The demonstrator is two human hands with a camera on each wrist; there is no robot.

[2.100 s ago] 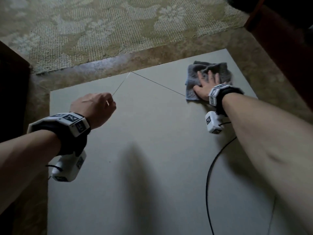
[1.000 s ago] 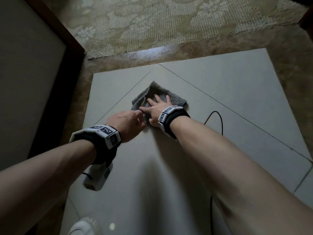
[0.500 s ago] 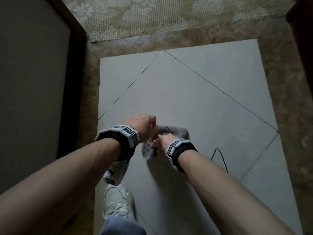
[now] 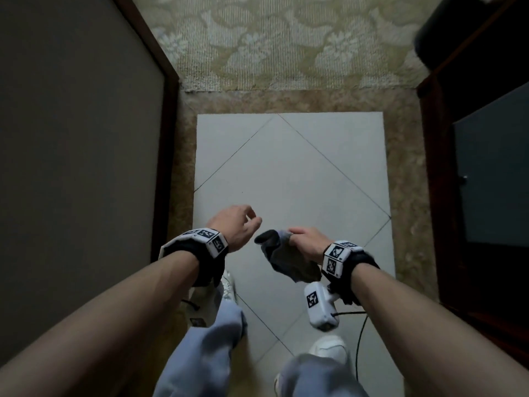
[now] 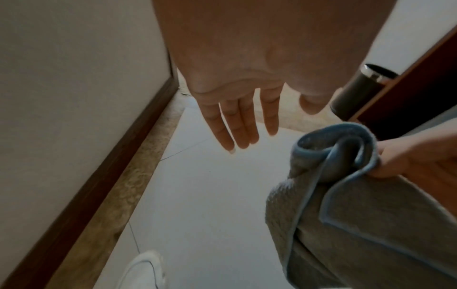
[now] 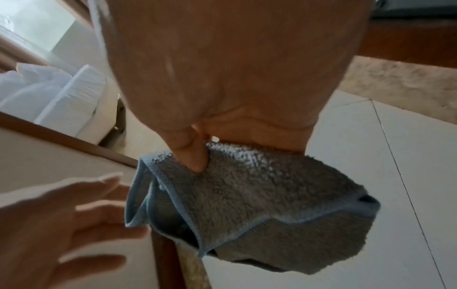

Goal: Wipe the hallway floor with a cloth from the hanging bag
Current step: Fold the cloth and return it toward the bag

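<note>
Grey terry cloth (image 4: 289, 260) with a blue-stitched hem, bunched and folded over itself, pinched in the right hand (image 4: 307, 243) between thumb and curled fingers, hanging clear of the floor; thumb (image 6: 191, 154) pressed into the nap in the right wrist view, folds drooping below the palm. Just beside it, to that hand's left, the left hand (image 4: 236, 229), apart from the cloth, holding nothing; fingers (image 5: 243, 127) straight and loosely spread in the left wrist view. Wrapped on both wrists, black bands carrying white blocks with black-and-white markers; slung under the right wrist, a white camera unit (image 4: 320, 306) with a dark cable (image 4: 359, 339) trailing down. Below the hands, pale blue trouser legs (image 4: 209, 348) and white shoes (image 4: 329, 346) planted on the floor. Under and beyond the hands, pale grey floor tiles (image 4: 289, 167) crossed by thin diagonal grout lines, ringed by a mottled brown stone border (image 4: 286, 100). Off to the left of the left hand, a plain wall (image 4: 74, 156) edged with a dark wooden skirting (image 4: 167, 156); off to the right of the right hand, dark wooden furniture (image 4: 486, 167). Farthest out past both hands, a beige carpet (image 4: 286, 38) with a floral pattern.
</note>
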